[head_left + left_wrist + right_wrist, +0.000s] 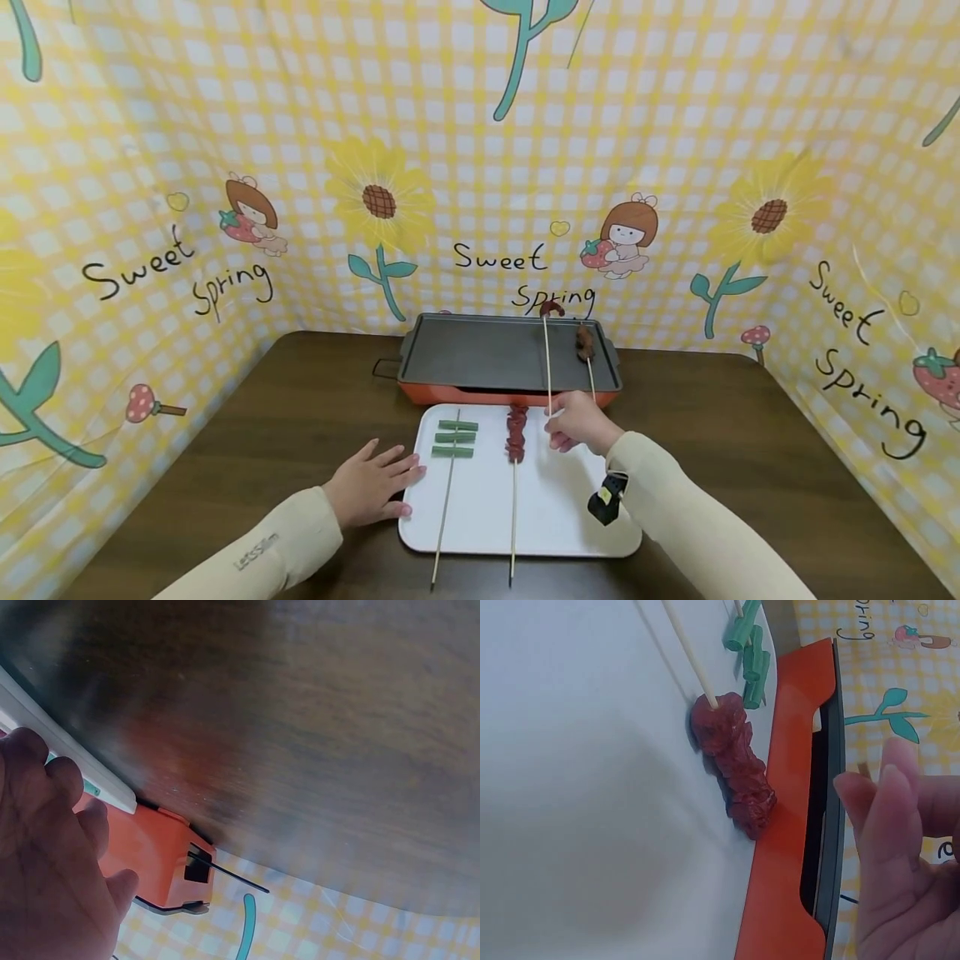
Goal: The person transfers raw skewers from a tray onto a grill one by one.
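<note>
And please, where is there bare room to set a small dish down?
The table is bare left and right of the grill. The grill's left half is bare too. The tray has a narrow strip between the green pieces and red meat. Crowded: the grill's right side, with brown meat and the skewer in the right hand.

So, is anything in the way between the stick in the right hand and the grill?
Nothing I can see. The stick in the right hand reaches over the grill, whose middle is bare. A brown meat stick lies at the grill's right end, off to the side.
</note>
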The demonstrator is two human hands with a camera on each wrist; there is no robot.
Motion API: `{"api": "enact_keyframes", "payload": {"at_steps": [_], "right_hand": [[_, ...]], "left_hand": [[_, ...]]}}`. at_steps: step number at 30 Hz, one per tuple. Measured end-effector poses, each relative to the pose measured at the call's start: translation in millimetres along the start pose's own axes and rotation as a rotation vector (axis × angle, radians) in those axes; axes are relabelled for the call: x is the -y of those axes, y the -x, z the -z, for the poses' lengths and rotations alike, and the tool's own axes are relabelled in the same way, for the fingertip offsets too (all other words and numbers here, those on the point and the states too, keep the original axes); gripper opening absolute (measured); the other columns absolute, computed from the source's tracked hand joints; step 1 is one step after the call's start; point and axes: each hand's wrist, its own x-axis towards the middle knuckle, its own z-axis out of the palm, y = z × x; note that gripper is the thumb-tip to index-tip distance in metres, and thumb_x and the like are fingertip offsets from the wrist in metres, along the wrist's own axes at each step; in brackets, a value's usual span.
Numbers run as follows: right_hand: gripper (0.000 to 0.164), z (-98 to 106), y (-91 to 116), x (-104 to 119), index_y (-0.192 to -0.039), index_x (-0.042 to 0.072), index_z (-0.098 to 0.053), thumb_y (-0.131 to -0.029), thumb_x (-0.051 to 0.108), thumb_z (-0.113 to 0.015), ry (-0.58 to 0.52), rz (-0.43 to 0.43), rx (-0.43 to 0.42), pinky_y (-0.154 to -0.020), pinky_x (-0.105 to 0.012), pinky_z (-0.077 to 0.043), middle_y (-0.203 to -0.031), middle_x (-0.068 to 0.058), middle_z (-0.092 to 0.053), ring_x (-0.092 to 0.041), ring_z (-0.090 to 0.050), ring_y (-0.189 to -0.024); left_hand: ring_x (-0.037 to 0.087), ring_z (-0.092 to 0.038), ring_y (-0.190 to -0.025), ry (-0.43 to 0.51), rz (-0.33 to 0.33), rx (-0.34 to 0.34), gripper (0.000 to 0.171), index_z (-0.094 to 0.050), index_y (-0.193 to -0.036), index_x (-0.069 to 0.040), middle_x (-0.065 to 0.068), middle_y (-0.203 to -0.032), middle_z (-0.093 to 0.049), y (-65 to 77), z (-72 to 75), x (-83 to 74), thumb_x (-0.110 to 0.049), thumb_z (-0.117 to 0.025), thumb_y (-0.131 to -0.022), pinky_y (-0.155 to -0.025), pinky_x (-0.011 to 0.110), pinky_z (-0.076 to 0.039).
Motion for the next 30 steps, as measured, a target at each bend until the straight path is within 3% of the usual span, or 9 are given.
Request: {"api": "enact_keyframes", "payload": {"at_steps": [12, 21, 30], "right_hand": [[0.019, -5.2, 2.6, -4.3, -0.103, -0.014, -0.06, -0.086, -0.007, -0.06, 0.013, -0.03, -0.041, -0.049, -0.028, -0.053, -0.056, -0.007, -0.058, -0.01, -0.054, -0.045], [0.015, -10.4, 0.3, -4.8, -0.099, -0.014, -0.061, -0.085, -0.007, -0.06, -0.006, -0.026, -0.027, -0.049, -0.026, -0.052, -0.057, -0.006, -0.058, -0.009, -0.054, -0.045], [0.009, -10.5, -3.3, -7.8, -0.092, -0.01, -0.064, -0.086, -0.004, -0.062, 0.02, -0.014, -0.052, -0.047, -0.025, -0.051, -0.056, -0.006, -0.059, -0.008, -0.053, -0.044]], "left_hand": [[0.024, -0.041, -0.134, 0.028, -0.048, -0.087, 0.062, -0.05, -0.141, -0.02, -0.002, -0.144, -0.047, -1.7, -7.7, -1.4, -0.058, -0.041, -0.093, -0.105, 0.052, -0.03], [0.025, -0.043, -0.132, 0.033, -0.052, -0.109, 0.061, -0.051, -0.14, -0.02, -0.001, -0.143, -0.049, 0.8, -9.4, 4.9, -0.057, -0.045, -0.092, -0.104, 0.054, -0.031], [0.026, -0.046, -0.129, -0.002, -0.075, -0.16, 0.061, -0.054, -0.137, -0.018, 0.001, -0.14, -0.052, 0.2, -7.8, 4.1, -0.058, -0.042, -0.093, -0.103, 0.054, -0.032]]}}
